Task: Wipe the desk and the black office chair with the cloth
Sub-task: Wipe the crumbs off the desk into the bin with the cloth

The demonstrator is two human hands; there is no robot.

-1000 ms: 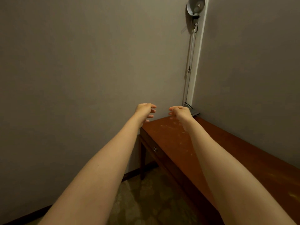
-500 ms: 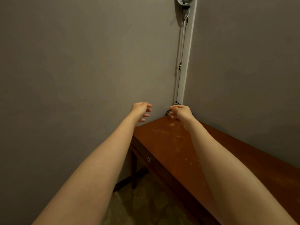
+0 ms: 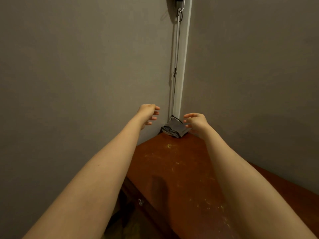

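wiping not yet begun

the folded grey cloth (image 3: 174,129) lies in the far corner of the desk (image 3: 172,171), against the wall. the left hand (image 3: 148,113) hangs in the air with its fingers loosely spread and grips nothing. the right hand (image 3: 196,121), fingers apart, is just beside the cloth's right edge with no hold on it. pale specks dot the desktop, so i judge nothing wiped. the black office chair is out of sight. no label or writing can be read.

The folded cloth (image 3: 174,129) has come into view beside the right hand (image 3: 196,123).
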